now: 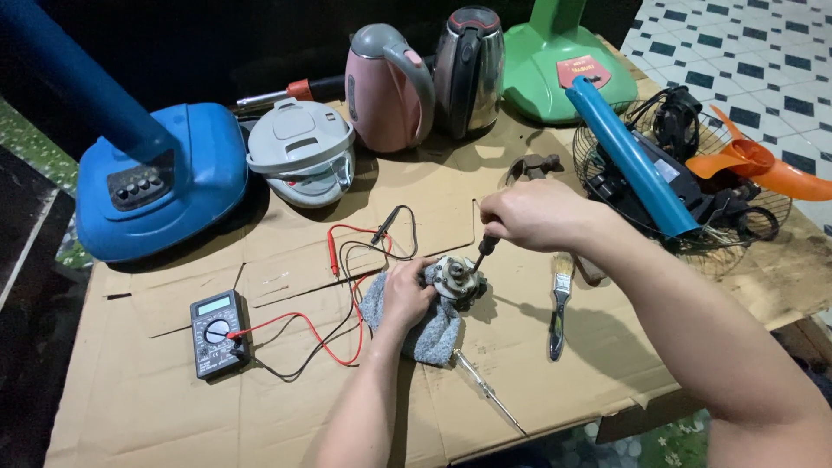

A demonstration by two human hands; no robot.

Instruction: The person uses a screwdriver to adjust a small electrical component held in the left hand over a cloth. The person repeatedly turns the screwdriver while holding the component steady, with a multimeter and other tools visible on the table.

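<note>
A small grey fan motor (457,279) is sitting just below the centre of the frame, on a grey cloth (425,329) spread over a sheet of brown cardboard (173,407). The left hand (406,293) is gripping the motor from its left side, fingers curled around the casing and partly over the cloth. The right hand (536,215) is hovering just above and to the right of the motor, closed in a fist around the handle of a screwdriver (483,251) whose tip is pointing down into the top of the motor.

Just below the cloth, a second thin screwdriver (487,392) with a clear handle is lying diagonally on the cardboard. To the right of the motor, a paintbrush (560,305) with a dark handle is resting near the right forearm. To the left, red and black test leads (347,295) are trailing across to a dark multimeter (217,333) in the lower left.

Along the upper edge of the frame, a blue fan base (173,173) is standing at the left, then a grey rice cooker lid (301,147), a pink kettle (386,87), a steel kettle (469,69) and a green fan base (555,69). At the upper right, a wire fan guard (737,234) is holding a blue tube (628,156), with an orange fan blade (763,169) beside it.
</note>
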